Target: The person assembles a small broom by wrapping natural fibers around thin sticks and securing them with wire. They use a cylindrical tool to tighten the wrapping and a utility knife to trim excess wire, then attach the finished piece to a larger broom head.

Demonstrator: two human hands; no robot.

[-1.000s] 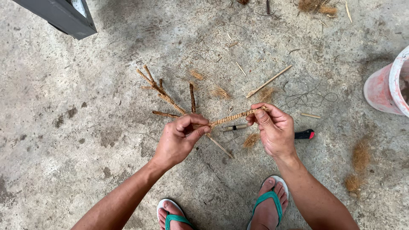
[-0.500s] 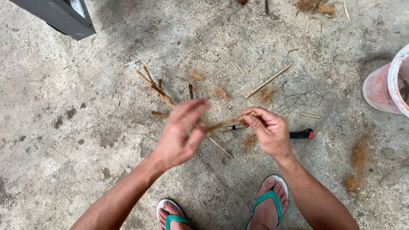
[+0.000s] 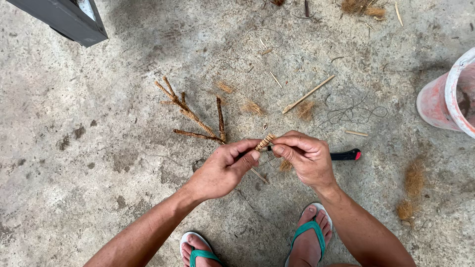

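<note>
The short stick wrapped in brown coir fibre (image 3: 265,142) sits pinched between the two hands, held above the concrete floor (image 3: 99,148), with only its upper end poking out between the fingertips. The left hand (image 3: 222,168) is closed on its lower part with thumb and forefinger; the right hand (image 3: 304,158) grips it from the other side, fingers curled tight.

A second ago the wrapped stick lay stretched out long between hands held apart. Half a second ago the left hand had opened with its fingers spread off the piece. Now it has come back and closed in again, and the hands almost touch, so much less of the stick shows; in my judgement the winding has reached the stick's end.

Just beyond the hands lies a branched bundle of fibre-wrapped twigs (image 3: 190,116) on the floor, unmoved. A black-handled cutter with a red tip (image 3: 346,155) lies beside the right hand. Farther out are a bare bamboo splint (image 3: 308,94), a tangle of dark thread (image 3: 351,112), loose tufts of coir (image 3: 414,178) and a pink plastic bucket (image 3: 448,99) at the right edge.
</note>
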